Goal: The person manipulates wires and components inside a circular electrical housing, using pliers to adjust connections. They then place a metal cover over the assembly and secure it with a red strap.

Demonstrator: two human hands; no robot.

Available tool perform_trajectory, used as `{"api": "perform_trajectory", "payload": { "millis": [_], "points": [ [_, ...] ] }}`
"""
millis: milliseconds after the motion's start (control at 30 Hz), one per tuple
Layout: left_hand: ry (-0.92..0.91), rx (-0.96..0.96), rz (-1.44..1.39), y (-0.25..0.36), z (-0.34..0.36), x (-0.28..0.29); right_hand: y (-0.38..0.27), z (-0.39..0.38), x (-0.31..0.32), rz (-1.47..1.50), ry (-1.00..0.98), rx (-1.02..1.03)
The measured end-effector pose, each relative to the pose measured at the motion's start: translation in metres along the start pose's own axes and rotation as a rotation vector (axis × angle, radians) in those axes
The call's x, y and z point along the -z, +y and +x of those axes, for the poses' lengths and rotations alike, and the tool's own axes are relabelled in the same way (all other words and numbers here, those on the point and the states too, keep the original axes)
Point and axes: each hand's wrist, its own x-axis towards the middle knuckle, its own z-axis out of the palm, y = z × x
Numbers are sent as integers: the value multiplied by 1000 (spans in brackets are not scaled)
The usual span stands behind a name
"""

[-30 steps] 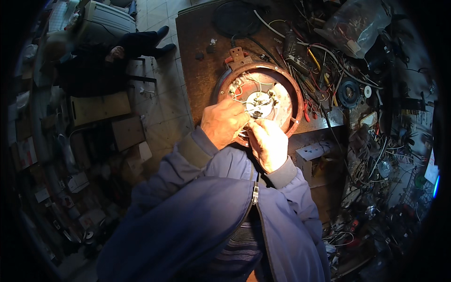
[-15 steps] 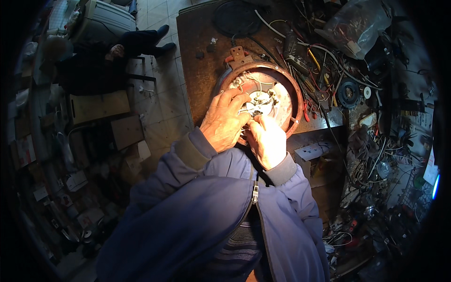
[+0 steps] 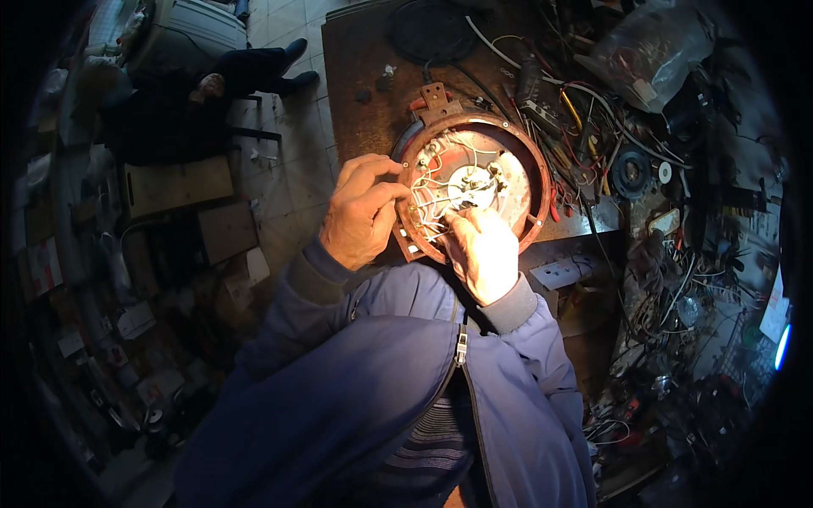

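Just above frame centre, the round housing (image 3: 545, 182) lies right of the half-curled left hand (image 3: 362, 213); the bunched right hand (image 3: 485, 254) is inside, nearer the white disc (image 3: 461, 183) (what either grips, unclear)

Pale square tiles line the floor (image 3: 296, 184) left of a worn brown surface (image 3: 373, 123). A tan-panelled chair (image 3: 179, 190) stands there; shadow dims the far left, and a blue-white light (image 3: 783, 347) glows at right.
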Motion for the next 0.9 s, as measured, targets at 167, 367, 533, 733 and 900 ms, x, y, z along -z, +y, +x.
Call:
{"api": "perform_trajectory", "payload": {
  "millis": [167, 367, 533, 733, 900],
  "points": [
    [0, 39, -17, -3, -4, -6, 6, -1, -6, 54, 28, 17],
    [10, 69, -30, -4, -4, -12, 9, -1, -8, 72, 3, 0],
    [13, 75, -39, -6, -4, -14, 10, 0, -8, 104, -18, -17],
    [16, 78, -46, -5, -4, -14, 11, 0, -9, 104, -59, -38],
    [6, 83, -47, -8, -5, -16, 12, 1, -13, 74, -4, 42]
  ]
}}
